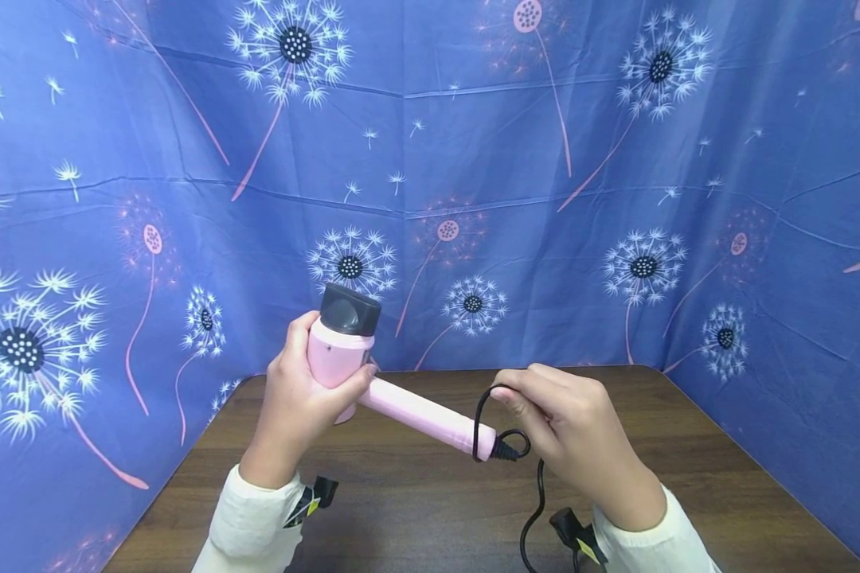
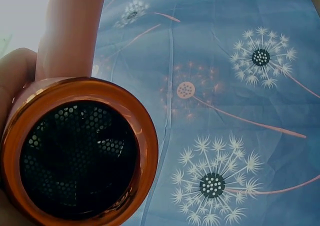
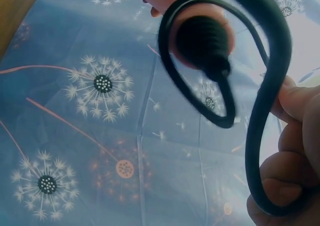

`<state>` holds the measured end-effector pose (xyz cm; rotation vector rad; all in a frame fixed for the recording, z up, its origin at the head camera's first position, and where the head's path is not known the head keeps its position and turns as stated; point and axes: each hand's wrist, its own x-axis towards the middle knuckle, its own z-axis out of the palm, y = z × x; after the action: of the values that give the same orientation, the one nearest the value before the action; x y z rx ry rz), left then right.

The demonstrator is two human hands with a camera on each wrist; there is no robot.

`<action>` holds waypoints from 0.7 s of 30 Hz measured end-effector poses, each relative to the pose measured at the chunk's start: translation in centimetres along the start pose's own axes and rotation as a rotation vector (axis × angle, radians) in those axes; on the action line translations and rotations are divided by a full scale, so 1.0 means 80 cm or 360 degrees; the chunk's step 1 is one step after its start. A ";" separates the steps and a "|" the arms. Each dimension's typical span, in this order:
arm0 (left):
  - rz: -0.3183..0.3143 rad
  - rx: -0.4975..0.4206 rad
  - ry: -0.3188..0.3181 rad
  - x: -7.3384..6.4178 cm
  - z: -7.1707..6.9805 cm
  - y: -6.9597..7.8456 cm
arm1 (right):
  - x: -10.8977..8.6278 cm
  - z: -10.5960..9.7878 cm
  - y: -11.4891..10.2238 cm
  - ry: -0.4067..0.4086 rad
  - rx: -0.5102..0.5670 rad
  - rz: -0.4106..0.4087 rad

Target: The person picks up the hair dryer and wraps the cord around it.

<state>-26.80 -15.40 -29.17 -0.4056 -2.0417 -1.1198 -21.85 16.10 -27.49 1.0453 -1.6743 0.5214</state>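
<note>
A pink hair dryer with a black nozzle is held above the table by my left hand, which grips it round the barrel. Its handle slants down to the right. In the left wrist view the round rear grille shows inside an orange-looking ring. My right hand pinches the black power cord just right of the handle's end. There the cord loops round the handle end, by the ribbed strain relief. Lower down, the cord hangs below my right hand toward the table's front.
A brown wooden table lies under both hands. Blue cloth with dandelion prints hangs behind it and along both sides. Small black camera mounts sit at the left cuff and the right cuff.
</note>
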 end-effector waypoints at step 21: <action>0.0023 -0.0053 -0.0104 0.000 -0.003 0.003 | -0.005 0.005 0.006 0.0009 0.0068 0.0070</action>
<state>-26.56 -15.45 -28.91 -0.4785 -2.0758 -1.1467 -22.44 16.23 -27.89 1.0387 -1.6906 0.5909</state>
